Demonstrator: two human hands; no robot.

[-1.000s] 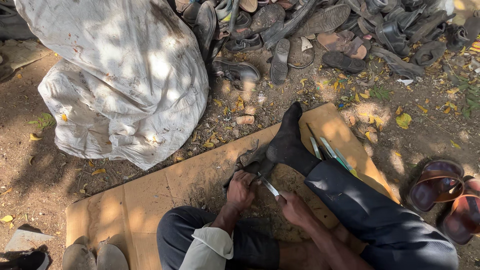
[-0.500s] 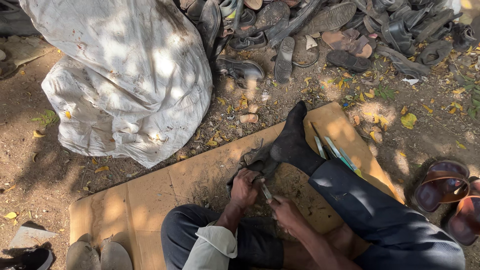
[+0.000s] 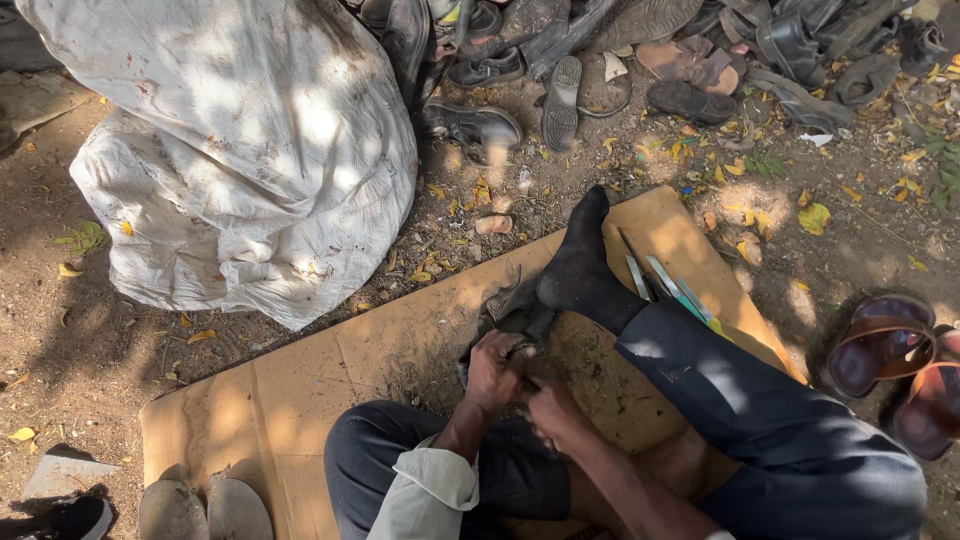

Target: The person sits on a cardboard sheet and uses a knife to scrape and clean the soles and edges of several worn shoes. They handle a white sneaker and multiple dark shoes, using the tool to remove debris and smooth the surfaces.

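Observation:
I sit on a sheet of cardboard (image 3: 300, 390) with my right leg stretched out. My black-socked foot (image 3: 580, 265) presses on a dark, worn shoe piece (image 3: 512, 308). My left hand (image 3: 495, 368) grips the near end of that piece. Touching it from the right, my right hand (image 3: 550, 405) is closed in a fist around a small blade, which is almost hidden between the two hands.
Several thin metal tools (image 3: 655, 280) lie on the cardboard beside my leg. A big white sack (image 3: 250, 150) stands at the left, a heap of old shoes (image 3: 600, 50) at the top, brown sandals (image 3: 880, 345) at the right, and two loose soles (image 3: 205, 510) at the bottom left.
My hands have drawn closer together on the shoe piece. The light blade that showed between them before is now covered. The foot stays pressed down.

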